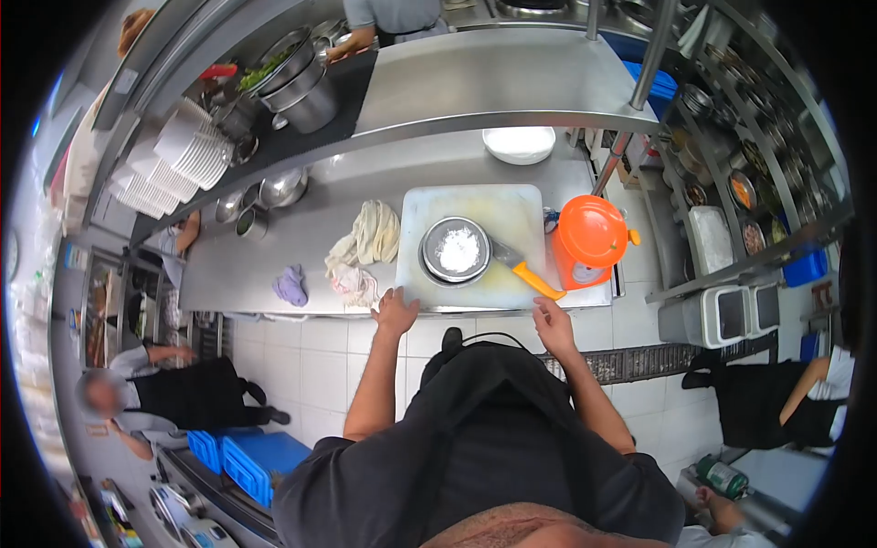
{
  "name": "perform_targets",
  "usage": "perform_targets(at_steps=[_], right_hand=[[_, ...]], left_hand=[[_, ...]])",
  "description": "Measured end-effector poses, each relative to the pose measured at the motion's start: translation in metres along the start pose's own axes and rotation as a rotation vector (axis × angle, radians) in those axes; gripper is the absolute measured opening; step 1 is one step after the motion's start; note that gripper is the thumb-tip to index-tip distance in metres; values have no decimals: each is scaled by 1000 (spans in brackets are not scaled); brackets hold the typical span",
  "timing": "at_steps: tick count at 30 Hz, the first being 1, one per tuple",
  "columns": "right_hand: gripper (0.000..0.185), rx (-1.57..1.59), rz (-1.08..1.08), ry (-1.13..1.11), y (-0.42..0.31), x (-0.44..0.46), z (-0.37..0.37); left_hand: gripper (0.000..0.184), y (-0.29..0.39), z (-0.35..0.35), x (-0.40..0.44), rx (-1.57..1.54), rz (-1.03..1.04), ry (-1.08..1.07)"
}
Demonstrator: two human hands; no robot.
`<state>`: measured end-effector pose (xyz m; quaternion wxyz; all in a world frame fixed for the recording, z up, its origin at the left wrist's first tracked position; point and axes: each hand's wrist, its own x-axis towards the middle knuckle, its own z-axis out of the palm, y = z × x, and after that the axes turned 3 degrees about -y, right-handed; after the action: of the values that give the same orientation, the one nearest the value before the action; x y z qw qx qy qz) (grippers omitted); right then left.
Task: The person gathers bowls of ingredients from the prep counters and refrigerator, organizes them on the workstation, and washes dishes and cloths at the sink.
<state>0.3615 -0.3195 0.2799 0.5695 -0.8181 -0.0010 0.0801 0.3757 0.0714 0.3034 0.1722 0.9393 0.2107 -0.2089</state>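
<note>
A metal bowl point(429, 261) holding white powder point(459, 250) stands on the white cutting board point(516, 205). Beside it lies a knife point(537, 279) with a yellow handle, its blade partly hidden by the bowl. My left hand point(396, 311) rests at the board's front left corner, fingers spread and nothing in them. Just below the knife handle, my right hand point(554, 327) hovers by the counter's front edge, its fingers apart and holding nothing. Crumpled cloths point(370, 237) lie left of the board.
An orange lidded container point(589, 239) stands right of the board. A white bowl point(518, 144) sits behind it, and a purple cloth point(290, 286) lies at left. Above runs a steel shelf point(475, 78). Other people point(192, 393) stand at left, right and across the counter.
</note>
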Motion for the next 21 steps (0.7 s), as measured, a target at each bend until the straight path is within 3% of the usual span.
perform_targets(at_steps=[6, 13, 21], right_hand=[[41, -72, -97, -216, -12, 55, 6], [59, 216, 78, -368, -46, 72, 31], [72, 384, 399, -293, -81, 92, 60]], left_hand=[[83, 22, 5, -27, -105, -49, 18], [84, 4, -16, -19, -261, -61, 369], [82, -57, -43, 40, -455, 70, 629]])
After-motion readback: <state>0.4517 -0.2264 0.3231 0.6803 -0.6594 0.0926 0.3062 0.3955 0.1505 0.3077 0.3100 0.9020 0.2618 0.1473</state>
